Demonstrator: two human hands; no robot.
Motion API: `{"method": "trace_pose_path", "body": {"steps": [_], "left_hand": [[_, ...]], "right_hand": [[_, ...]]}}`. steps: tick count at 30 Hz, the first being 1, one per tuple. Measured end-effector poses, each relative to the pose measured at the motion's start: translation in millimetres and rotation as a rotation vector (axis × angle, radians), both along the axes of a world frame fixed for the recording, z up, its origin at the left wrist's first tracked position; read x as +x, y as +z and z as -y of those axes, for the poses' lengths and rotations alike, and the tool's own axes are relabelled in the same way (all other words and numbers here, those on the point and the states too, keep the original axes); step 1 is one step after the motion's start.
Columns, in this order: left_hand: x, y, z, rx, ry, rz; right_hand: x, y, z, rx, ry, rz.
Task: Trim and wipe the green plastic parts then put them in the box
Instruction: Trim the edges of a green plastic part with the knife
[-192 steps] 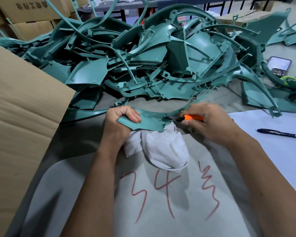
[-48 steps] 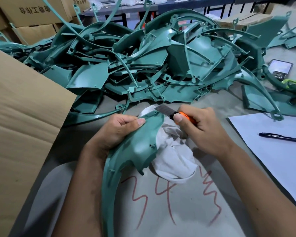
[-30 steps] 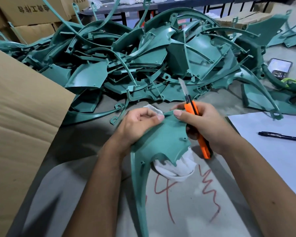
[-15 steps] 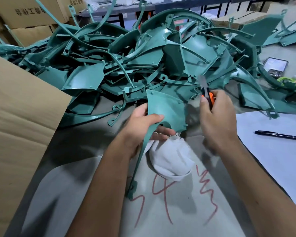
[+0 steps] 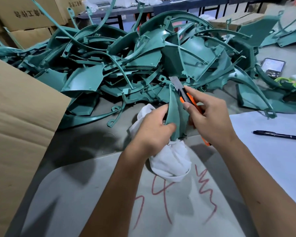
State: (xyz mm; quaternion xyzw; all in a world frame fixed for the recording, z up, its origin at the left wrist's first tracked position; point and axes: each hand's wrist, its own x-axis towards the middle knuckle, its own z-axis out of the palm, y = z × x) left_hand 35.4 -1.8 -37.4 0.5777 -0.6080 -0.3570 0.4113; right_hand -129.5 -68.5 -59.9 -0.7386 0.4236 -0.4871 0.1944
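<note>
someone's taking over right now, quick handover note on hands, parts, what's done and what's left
Left hand: grips the green part upright, with the white cloth bunched under it.
Right hand: holds the orange utility knife, blade out and up beside the part's top edge.
Pile of green parts lies behind on the table. Cardboard box stands at left.
Done: nothing I can confirm; the box's inside is out of view.
Left: finish trimming this part, wipe it, box it, then work through the pile.

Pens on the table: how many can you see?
1. The black pen lies on the white sheet, right of the right hand. Others may hide under the pile.
</note>
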Motion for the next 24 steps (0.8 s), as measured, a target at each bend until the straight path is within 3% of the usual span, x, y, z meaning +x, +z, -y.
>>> {"method": "trace_pose_path", "body": {"steps": [3,8,11,13,16,19,24], "left_hand": [[1,1,-1,-0.028,0.005,-0.031],[3,2,-1,-0.029,0.014,-0.034],[4,1,-1,-0.019,0.013,-0.032],[4,1,0,-0.011,0.017,-0.05],[3,2,-1,-0.01,0.007,-0.051],[1,4,-2,-0.032,0.0,-0.007],[6,4,-2,-0.047,0.012,0.024]], "right_hand": [[-7,-1,4,0.104,-0.027,-0.024],[-25,-3,13,0.262,-0.135,-0.308],[-28,-6,17,0.329,-0.245,-0.358],[-23,-1,13,0.149,-0.256,-0.187],[-11,9,0,0.106,-0.014,0.216],[-2,9,-7,0.1,0.072,0.185],[-6,6,-1,0.142,0.007,0.054]]}}
